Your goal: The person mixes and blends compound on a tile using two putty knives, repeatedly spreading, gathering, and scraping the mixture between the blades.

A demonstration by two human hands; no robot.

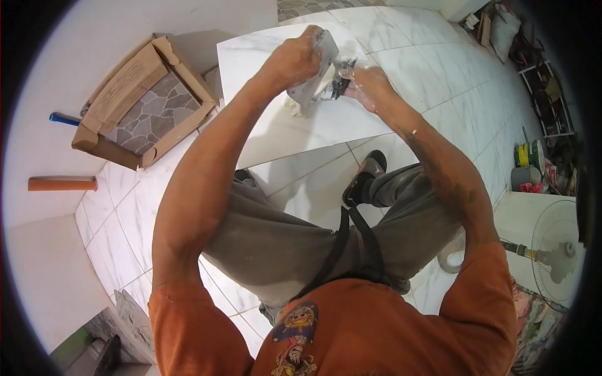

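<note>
My left hand is closed on the upper edge of a flat grey scraper blade smeared with pale paste. Facing it, my right hand is curled around a dark, paste-coated tool, whose exact kind I cannot make out. The two tools come close together, with cream-coloured paste between them. Below the blade, a lump of the same paste sits on a large white panel. White residue covers the fingers of my right hand.
To the left, an open cardboard box leans near the wall, with a blue-handled tool beside it. An orange bar is lower down. Marble-look tiles surround the panel. A fan, a tub and clutter line the right.
</note>
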